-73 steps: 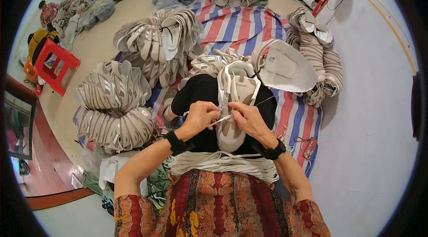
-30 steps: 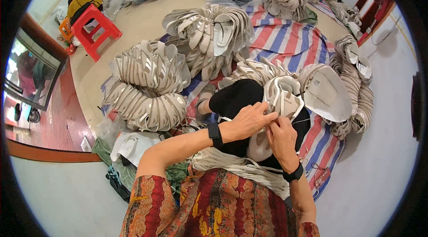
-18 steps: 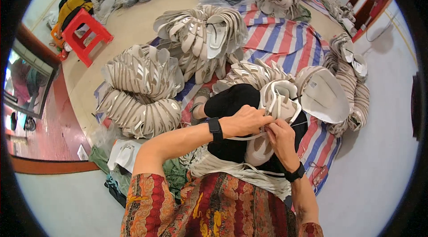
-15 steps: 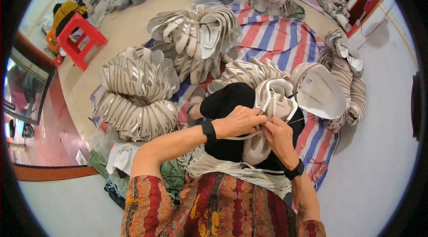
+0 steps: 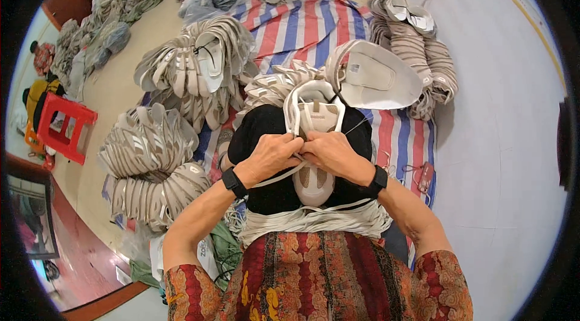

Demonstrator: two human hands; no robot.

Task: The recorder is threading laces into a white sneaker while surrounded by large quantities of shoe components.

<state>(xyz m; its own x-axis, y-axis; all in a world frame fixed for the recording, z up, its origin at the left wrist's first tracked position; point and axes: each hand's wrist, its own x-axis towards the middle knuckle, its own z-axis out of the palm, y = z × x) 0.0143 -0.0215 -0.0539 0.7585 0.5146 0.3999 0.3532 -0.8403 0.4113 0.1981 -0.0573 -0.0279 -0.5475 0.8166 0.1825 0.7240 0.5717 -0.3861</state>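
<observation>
A beige-and-white shoe upper lies on my black-clad lap, its toe toward me and its padded collar and tongue away from me. My left hand is closed in a pinch at the left side of the lacing opening. From the right, my right hand meets it there, fingers also pinched. A pale shoelace trails from between the fingers toward the lower left; its exact path under the fingertips is hidden. Across my lap, against my shirt, rests a thick bundle of white laces.
Tied rings of shoe uppers stand on the left, with another stack behind. More hang together at the right. A large pale upper sits just beyond my lap. Striped sheeting covers the floor; a red stool stands far left.
The view has turned, shifting the surroundings leftward. My hands have come level with each other at the lacing opening, and the shoe upper now points straighter toward me.
</observation>
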